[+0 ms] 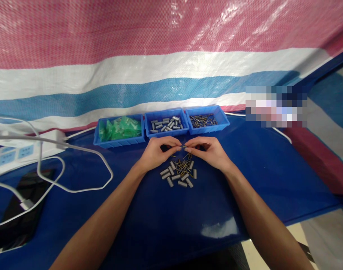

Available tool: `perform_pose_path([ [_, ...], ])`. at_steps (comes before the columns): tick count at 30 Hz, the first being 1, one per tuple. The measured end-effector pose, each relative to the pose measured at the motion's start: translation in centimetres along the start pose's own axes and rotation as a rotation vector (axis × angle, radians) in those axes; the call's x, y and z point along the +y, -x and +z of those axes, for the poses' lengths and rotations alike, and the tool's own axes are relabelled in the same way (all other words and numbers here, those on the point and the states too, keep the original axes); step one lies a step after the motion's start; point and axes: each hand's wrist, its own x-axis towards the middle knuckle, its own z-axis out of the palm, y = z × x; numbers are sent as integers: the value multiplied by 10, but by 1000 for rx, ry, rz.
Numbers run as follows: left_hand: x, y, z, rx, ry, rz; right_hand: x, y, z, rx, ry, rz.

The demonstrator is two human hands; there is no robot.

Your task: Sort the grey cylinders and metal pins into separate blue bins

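Note:
My left hand (159,150) and my right hand (210,150) meet fingertip to fingertip above the table, each closed in a pinch. Between the fingertips is something small and dark that I cannot make out. Just below, on the blue table, lies a heap of thin brass-coloured pins (183,167). Around those pins are several short grey metal cylinders (175,177). Behind my hands, one blue bin (167,133) contains more grey cylinders. The bin at its right (209,129) holds more thin pins.
A third blue bin (119,143) holds green plastic bags (123,128). On the left are a white power strip (51,144), loose white cables (104,165) and a dark phone-like device (22,210). A striped sheet (132,86) hangs behind the bins.

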Motion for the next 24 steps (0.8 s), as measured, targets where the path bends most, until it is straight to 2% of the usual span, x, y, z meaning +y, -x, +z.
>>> perform_pose_path([
  [8, 5, 1, 0, -92, -78, 16, 1, 0, 2, 26, 3, -1],
  [10, 6, 1, 0, -124, -158, 39, -1, 0, 3, 104, -9, -16],
  [14, 1, 2, 2, -161, -346, 94, -7, -1, -2, 360, -57, -58],
  [16, -2, 3, 4, -168, -414, 111, -8, -2, -6, 426, -76, -63],
  [24, -2, 4, 8, -89, -660, 64, -1, -3, -11, 392, -23, -30],
])
